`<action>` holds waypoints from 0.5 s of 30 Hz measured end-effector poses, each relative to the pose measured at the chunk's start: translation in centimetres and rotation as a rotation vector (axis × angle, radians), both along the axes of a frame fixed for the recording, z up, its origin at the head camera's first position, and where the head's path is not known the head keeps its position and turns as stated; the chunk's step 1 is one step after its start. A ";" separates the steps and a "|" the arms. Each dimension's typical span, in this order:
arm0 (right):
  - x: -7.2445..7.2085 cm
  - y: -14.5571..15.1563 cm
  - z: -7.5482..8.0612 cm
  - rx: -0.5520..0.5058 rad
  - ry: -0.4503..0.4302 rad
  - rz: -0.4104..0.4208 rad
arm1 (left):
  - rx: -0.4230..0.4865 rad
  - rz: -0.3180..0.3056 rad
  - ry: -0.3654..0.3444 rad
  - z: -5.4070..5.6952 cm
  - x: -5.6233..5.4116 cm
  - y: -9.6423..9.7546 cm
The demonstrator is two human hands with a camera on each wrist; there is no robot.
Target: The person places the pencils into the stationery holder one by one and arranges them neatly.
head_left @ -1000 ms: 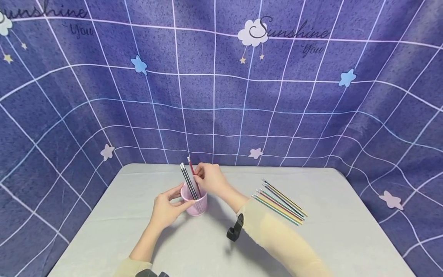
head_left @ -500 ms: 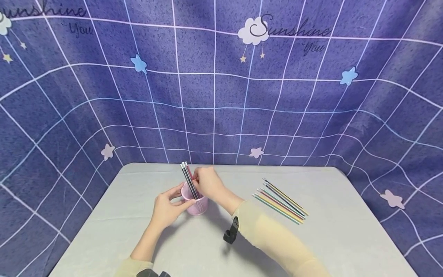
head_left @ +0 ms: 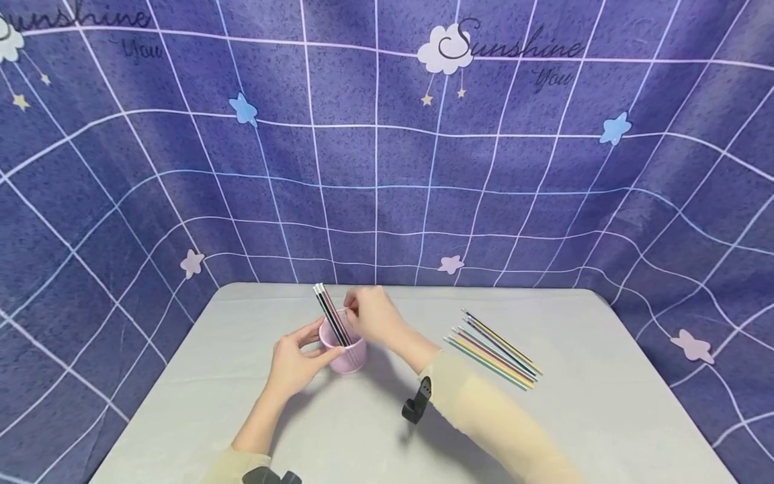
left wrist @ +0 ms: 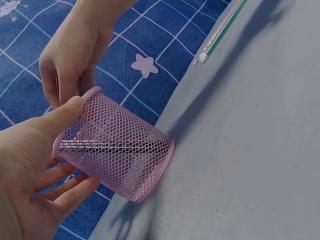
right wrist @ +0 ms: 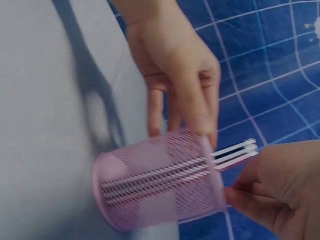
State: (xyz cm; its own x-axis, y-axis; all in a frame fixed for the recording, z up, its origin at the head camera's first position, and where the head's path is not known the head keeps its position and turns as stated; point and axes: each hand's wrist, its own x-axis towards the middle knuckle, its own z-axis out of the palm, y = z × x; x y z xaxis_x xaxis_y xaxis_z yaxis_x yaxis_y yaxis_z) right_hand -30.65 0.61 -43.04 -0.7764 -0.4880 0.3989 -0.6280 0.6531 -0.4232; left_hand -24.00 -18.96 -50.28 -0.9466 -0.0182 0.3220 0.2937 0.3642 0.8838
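L hand (head_left: 291, 366): grip clamped on pink cylindrical mesh cup (head_left: 351, 361), upright on lt.-grey tabletop (head_left: 605, 417); black and red pencils (head_left: 330, 312) lean L inside. R hand (head_left: 376, 316) at far-R rim; cannot tell if grip holds anything. Loose multicol. pencils (head_left: 492, 357) lie R, nearer R hand, long axis far-L to near-R.

Pink mesh cup (left wrist: 127, 125), black and red pencils (head_left: 330, 312), pale grey tabletop (head_left: 187, 396), white-gridded blue-purple curtain (head_left: 402, 158)
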 end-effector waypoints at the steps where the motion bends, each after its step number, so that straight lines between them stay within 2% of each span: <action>1: 0.0 0.4 0.3 -0.024 0.002 0.011 | 0.003 0.002 -0.002 0.0 0.0 0.0; 6: 0.3 3.0 1.6 -0.091 0.043 0.050 | -0.010 0.006 0.000 -0.1 0.1 -0.2; 11: 0.9 6.0 3.0 -0.096 0.096 0.034 | -0.014 0.012 0.003 -0.1 -0.1 0.0; 15: 1.4 8.7 3.5 -0.099 0.128 0.011 | 0.000 0.018 -0.014 0.0 -0.2 0.1</action>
